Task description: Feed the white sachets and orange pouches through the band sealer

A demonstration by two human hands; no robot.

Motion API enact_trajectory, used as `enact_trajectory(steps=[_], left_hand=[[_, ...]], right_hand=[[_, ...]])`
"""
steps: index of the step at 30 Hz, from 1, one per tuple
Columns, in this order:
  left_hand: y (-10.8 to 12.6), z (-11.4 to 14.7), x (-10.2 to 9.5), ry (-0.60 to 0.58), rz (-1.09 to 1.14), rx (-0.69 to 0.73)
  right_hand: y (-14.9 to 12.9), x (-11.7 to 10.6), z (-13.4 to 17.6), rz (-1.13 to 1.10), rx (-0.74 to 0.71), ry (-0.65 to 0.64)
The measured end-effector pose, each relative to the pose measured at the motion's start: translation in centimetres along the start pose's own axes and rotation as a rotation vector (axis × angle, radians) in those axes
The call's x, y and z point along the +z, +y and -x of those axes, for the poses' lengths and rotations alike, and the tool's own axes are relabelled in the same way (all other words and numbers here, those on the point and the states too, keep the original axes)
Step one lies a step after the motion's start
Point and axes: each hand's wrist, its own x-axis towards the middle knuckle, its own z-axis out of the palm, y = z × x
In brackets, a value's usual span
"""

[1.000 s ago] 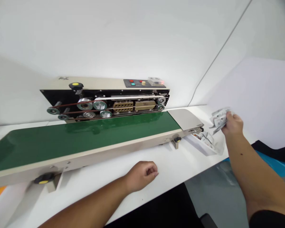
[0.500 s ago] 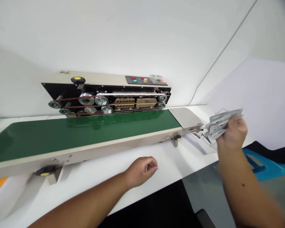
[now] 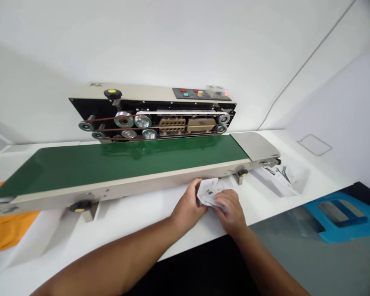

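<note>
A small stack of flat, silvery-white printed pouches [image 3: 208, 191] is held between my two hands, just in front of the conveyor's near side. My left hand [image 3: 189, 207] grips the stack's left edge, thumb uppermost. Curled over its right side are the fingers of my right hand [image 3: 231, 211], closed on it. Behind them stands a band sealing machine [image 3: 172, 117] with pulleys, belts and brass-coloured blocks. Its green conveyor belt [image 3: 120, 160] runs along the front, ending at a grey metal plate [image 3: 257, 146] on the right.
A white bin [image 3: 300, 181] with several similar pouches sits under the conveyor's right end. Orange packets [image 3: 10, 232] lie in a container at lower left. A wire frame [image 3: 314, 144] rests at the back right. Something blue plastic [image 3: 354, 218] is beyond the table's right edge.
My right hand has brought the pouches left from near the bin to in front of the conveyor. My left hand, earlier curled without them, now grips them too. The view has shifted slightly.
</note>
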Motion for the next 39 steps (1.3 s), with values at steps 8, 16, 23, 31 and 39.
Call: enact_trajectory(steps=[8,16,23,31,39], left_hand=[[0.3,0.0,-0.8,-0.19,-0.515,0.135],[0.6,0.1,-1.0,-0.208,-0.611,0.192],[0.5,0.1,-0.9,-0.256,-0.602,0.186],[-0.4,-0.2,-0.9,-0.15,-0.475,0.273],[-0.3,-0.4,-1.1,-0.055,-0.303,0.458]], right_hand=[[-0.3,-0.3,-0.2,-0.033,0.146,-0.442],[0.8,-3.0,0.5,-0.139,0.217,-0.186],[1.7,-1.2,1.0,-0.043,0.183,-0.352],[1.9,-0.9,1.3,-0.038,0.223,-0.36],[2.5,-0.9,1.4,-0.058,0.218,-0.291]])
